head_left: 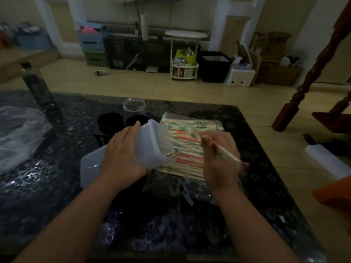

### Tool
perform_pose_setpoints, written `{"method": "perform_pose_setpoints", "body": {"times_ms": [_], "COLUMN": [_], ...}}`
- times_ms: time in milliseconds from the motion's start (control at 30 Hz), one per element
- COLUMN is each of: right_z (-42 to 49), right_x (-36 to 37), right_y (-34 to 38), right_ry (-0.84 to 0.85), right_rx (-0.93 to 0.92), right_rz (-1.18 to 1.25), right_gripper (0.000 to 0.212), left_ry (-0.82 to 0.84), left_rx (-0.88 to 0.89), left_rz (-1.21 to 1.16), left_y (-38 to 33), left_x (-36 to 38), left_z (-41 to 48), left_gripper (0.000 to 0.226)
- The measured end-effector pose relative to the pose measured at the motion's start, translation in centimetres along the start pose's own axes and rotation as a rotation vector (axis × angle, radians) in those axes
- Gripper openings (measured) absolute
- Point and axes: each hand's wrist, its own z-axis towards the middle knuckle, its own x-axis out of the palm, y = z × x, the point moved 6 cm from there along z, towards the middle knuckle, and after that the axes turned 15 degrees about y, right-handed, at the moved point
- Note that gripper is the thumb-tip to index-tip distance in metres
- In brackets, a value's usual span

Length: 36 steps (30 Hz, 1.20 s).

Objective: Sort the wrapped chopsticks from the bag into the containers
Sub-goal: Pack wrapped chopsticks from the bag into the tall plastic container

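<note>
A clear bag of wrapped chopsticks [187, 137] lies flat on the dark table [57, 186], their wrappers printed in orange and green. My left hand [123, 154] grips a translucent plastic container [152, 143], tilted with its mouth turned right toward the bag. Chopstick ends show at its lower rim. My right hand [218, 158] hovers over the bag and pinches a wrapped pair of chopsticks [229, 156] that sticks out to the lower right.
A second translucent container [91, 169] lies under my left wrist. Behind stand two black cups [109, 122] and a clear jar [133, 108]. A crumpled plastic sheet [17, 133] lies far left, and a wooden chair leg [288, 111] stands at the right.
</note>
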Motion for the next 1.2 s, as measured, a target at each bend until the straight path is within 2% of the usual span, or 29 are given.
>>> {"method": "perform_pose_setpoints", "body": {"times_ms": [133,333,633,767,833,867,933,1000,1033,1133,1200], "right_z": [0.0,-0.9,-0.8,-0.5,-0.9,-1.1,-1.2,-1.2,-1.2,-1.7,-1.7], "right_x": [-0.9,0.0,1.4,2.6,3.6,4.0,4.0,3.7,3.9,5.6,5.3], "right_y": [-1.2,-2.2,-2.4,-2.1,-2.1,-2.4,-3.6,-4.3,-4.3,-3.3,-3.8], "right_ry": [-0.185,-0.208,-0.076,0.119,0.229,0.216,0.062,-0.038,0.004,0.277,0.185], "right_rx": [0.344,0.560,0.598,0.607,0.680,0.736,0.819,0.840,0.838,0.873,0.908], "right_rz": [0.499,0.655,0.683,0.665,0.741,0.803,0.907,0.890,0.876,0.886,0.956], "right_gripper": [0.038,0.044,0.035,0.017,0.016,0.014,0.010,0.007,0.006,0.014,0.012], "left_ry": [0.009,0.007,-0.002,0.006,0.002,0.002,0.007,0.012,0.011,0.006,0.013], "left_rx": [-0.010,-0.019,-0.008,-0.007,0.003,0.006,0.010,0.013,0.014,0.018,0.015], "left_rz": [-0.010,-0.016,-0.024,-0.014,-0.004,0.000,0.001,-0.005,-0.006,-0.003,-0.012], "left_y": [0.0,-0.2,-0.1,-0.2,-0.3,-0.4,-0.4,-0.4,-0.4,-0.5,-0.6], "left_x": [0.1,0.1,0.0,0.1,0.1,0.1,0.1,0.1,0.1,0.1,0.1], "left_z": [0.0,0.0,-0.1,-0.1,-0.1,-0.2,-0.1,-0.1,-0.2,-0.2,-0.2], "left_gripper": [0.129,0.130,0.131,0.131,0.130,0.130,0.129,0.129,0.128,0.128,0.127]}}
